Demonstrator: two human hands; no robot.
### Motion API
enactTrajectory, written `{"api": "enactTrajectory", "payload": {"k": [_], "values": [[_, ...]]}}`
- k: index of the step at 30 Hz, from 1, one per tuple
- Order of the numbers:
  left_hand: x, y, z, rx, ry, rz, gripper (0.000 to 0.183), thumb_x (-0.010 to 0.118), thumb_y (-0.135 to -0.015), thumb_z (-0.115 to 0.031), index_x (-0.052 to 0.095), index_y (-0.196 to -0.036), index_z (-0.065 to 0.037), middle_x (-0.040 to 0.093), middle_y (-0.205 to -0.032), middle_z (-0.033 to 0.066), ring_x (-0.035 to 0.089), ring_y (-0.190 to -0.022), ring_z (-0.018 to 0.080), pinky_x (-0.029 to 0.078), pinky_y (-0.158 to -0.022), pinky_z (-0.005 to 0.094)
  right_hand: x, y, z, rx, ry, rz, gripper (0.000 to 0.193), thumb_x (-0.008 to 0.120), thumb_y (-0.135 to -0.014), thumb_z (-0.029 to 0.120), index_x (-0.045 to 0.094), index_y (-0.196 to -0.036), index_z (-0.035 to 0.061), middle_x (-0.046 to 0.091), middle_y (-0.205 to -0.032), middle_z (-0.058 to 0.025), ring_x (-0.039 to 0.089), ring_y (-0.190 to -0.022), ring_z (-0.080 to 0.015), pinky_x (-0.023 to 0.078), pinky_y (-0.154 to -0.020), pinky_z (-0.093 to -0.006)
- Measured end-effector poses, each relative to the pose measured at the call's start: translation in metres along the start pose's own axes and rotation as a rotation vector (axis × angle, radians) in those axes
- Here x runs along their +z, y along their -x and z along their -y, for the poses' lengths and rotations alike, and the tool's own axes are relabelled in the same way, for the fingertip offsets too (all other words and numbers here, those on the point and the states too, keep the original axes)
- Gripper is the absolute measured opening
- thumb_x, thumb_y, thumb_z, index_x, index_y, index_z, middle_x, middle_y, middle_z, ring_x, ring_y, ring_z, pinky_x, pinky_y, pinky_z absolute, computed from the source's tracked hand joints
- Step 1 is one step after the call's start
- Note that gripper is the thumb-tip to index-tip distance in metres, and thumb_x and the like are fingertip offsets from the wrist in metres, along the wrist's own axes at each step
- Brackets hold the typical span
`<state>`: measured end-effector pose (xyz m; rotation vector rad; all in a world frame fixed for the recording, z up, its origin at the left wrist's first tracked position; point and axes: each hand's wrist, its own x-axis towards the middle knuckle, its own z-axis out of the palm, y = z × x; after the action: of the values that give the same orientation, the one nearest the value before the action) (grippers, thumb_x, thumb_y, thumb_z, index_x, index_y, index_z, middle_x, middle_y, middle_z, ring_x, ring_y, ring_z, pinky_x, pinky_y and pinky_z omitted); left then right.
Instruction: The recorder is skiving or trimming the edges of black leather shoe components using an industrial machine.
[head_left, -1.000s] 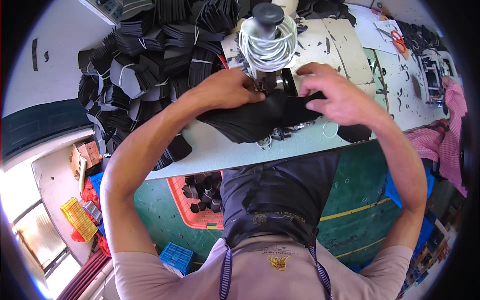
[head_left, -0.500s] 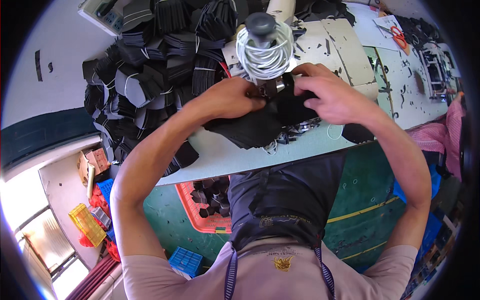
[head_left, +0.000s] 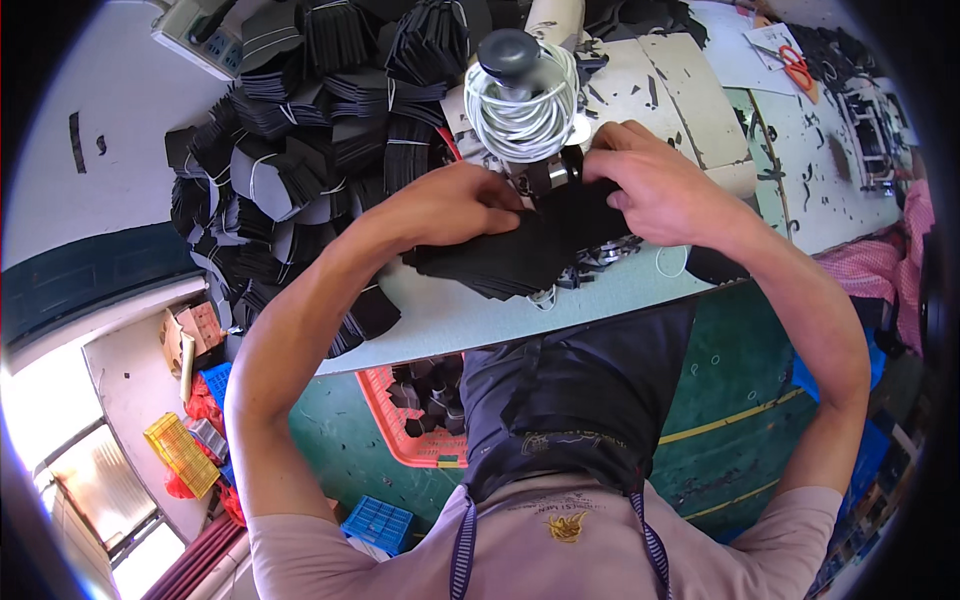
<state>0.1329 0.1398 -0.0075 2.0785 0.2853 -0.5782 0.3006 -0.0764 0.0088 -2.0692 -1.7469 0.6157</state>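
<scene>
A black sheet piece (head_left: 578, 215) stretches between my two hands, just below the metal working part of a machine (head_left: 560, 174). My left hand (head_left: 462, 205) has its thumb and fingers closed on the left part of the piece. At the other end, my right hand (head_left: 655, 190) pinches the piece's right edge between thumb and curled fingers. Beneath and in front lies a fanned stack of black pieces (head_left: 495, 265), its layered edges facing me. Above the piece hangs a coil of white cord (head_left: 522, 115) around a black knob (head_left: 508, 54), hiding part of the machine.
Bundles of tied dark pieces (head_left: 285, 175) are piled along the left of the pale table (head_left: 440, 325). Black scraps lie on the machine's cream bed (head_left: 690, 95). Orange-handled scissors (head_left: 797, 68) rest at the far right. A coral basket (head_left: 400, 440) holding dark pieces stands below the table edge.
The black piece now lies flatter and spreads out between my hands. My right thumb has drawn closer to its fingers on the piece's edge, while my left hand stays nearly in place.
</scene>
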Motion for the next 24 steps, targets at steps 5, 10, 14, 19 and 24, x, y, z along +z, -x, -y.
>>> {"api": "enactTrajectory", "payload": {"k": [5, 10, 14, 19, 24], "values": [[-0.005, 0.012, -0.013, -0.264, -0.103, -0.049, 0.036, 0.074, -0.086, -0.030, 0.073, -0.108, -0.001, 0.073, -0.092, 0.0124, 0.068, -0.082, 0.0191, 0.051, -0.080, 0.0332, -0.021, 0.009, 0.001, 0.218, -0.015, 0.175, 0.025, 0.062, -0.079, -0.001, 0.069, -0.102, 0.0061, 0.063, -0.101, -0.0148, 0.058, -0.106, -0.0331, 0.047, -0.088, -0.0420], [0.001, -0.005, -0.019, -0.290, -0.128, -0.072, 0.037, 0.075, -0.081, -0.033, 0.076, -0.106, -0.006, 0.074, -0.094, 0.0150, 0.071, -0.089, 0.0269, 0.053, -0.084, 0.0364, -0.014, 0.002, -0.014, -0.063, -0.146, 0.159, 0.024, 0.063, -0.079, 0.000, 0.067, -0.103, 0.0038, 0.063, -0.103, -0.0168, 0.061, -0.103, -0.0366, 0.047, -0.091, -0.0427], [0.000, 0.010, 0.001, -0.092, -0.015, -0.041, 0.033, 0.074, -0.084, -0.026, 0.074, -0.104, 0.000, 0.074, -0.089, 0.0132, 0.068, -0.080, 0.0199, 0.051, -0.077, 0.0337, -0.007, -0.006, 0.003, 0.065, -0.006, 0.047, 0.030, 0.060, -0.079, -0.002, 0.065, -0.109, 0.0010, 0.064, -0.110, -0.0188, 0.061, -0.106, -0.0360, 0.046, -0.094, -0.0414], [-0.005, 0.008, -0.022, -0.353, -0.156, -0.046, 0.034, 0.074, -0.082, -0.030, 0.076, -0.105, -0.005, 0.075, -0.095, 0.0148, 0.072, -0.089, 0.0277, 0.053, -0.084, 0.0360, -0.032, 0.001, -0.006, 0.136, -0.085, 0.292, 0.036, 0.056, -0.075, -0.005, 0.066, -0.108, 0.0039, 0.062, -0.106, -0.0179, 0.059, -0.108, -0.0349, 0.046, -0.093, -0.0398], [0.003, 0.004, -0.009, -0.117, -0.004, -0.109, 0.031, 0.075, -0.081, -0.031, 0.078, -0.098, -0.005, 0.074, -0.089, 0.0157, 0.072, -0.086, 0.0254, 0.053, -0.081, 0.0357, -0.002, -0.005, -0.008, -0.033, -0.098, 0.055, 0.036, 0.056, -0.076, -0.002, 0.065, -0.111, 0.0023, 0.062, -0.109, -0.0188, 0.058, -0.112, -0.0358, 0.045, -0.097, -0.0426]]}}
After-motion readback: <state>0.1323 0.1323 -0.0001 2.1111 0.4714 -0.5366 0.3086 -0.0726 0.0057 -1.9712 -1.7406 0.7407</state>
